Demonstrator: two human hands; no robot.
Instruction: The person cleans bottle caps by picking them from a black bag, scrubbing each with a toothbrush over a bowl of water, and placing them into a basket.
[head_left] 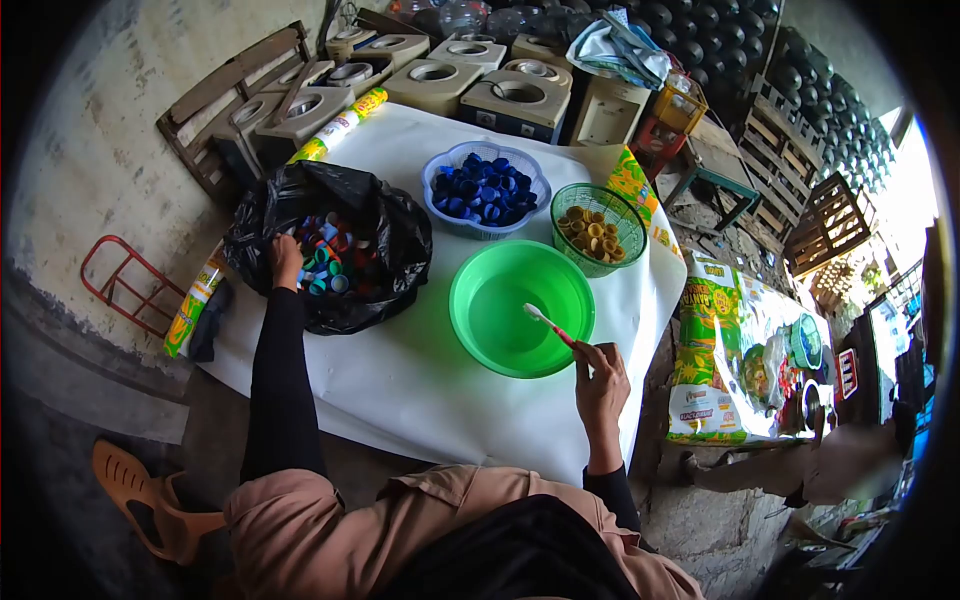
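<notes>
My left hand reaches into the left side of a black plastic bag, at the edge of its mixed coloured bottle caps; its fingertips are too small to make out. A red and white toothbrush is pinched in my right hand, its bristle end over a green basin that holds liquid. Behind the basin, blue caps fill a light blue basket. Yellowish caps lie in a green mesh basket, right of the blue one.
A white sheet covers the table. Beige box-like units stand behind it. At the right is a second table with baskets, with a person's leg beside it. An orange-brown chair stands lower left.
</notes>
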